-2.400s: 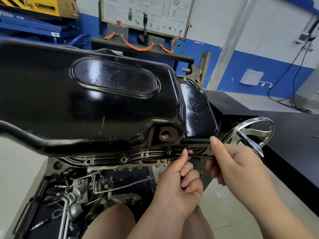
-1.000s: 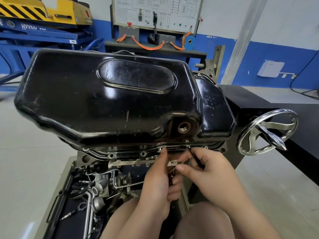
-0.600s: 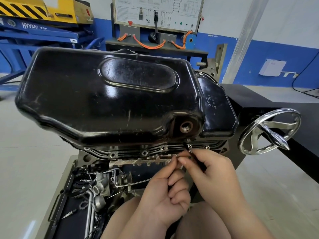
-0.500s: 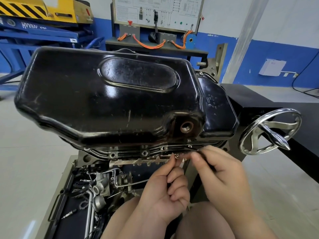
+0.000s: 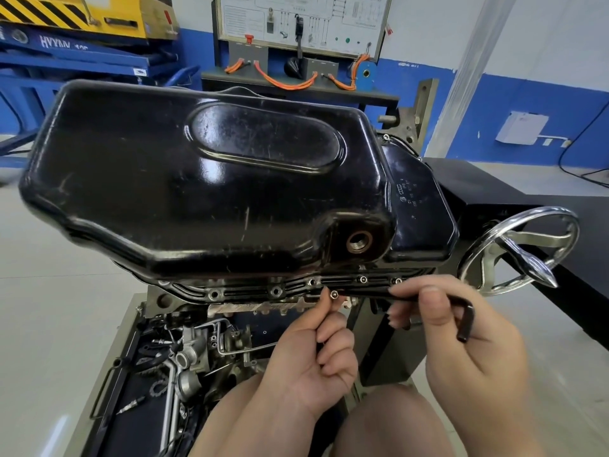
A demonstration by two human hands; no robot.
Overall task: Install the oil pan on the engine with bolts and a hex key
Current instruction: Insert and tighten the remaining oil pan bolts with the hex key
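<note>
Black oil pan [image 5: 214, 192], glossy, scuffed, perhaps dusty

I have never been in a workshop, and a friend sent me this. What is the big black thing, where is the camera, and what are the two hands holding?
The camera is worn on the person's head and looks down at their own hands. The big black shell is an oil pan, sitting on an engine that seems to be turned underside up. The shiny handwheel on the right probably belongs to the engine's stand. A row of bolt holes runs along the pan's near edge. The left hand pinches a small bolt just below that edge. The right hand holds a black L-shaped hex key, the tool that turns such bolts. Loose engine parts lie in the tray below.
</note>
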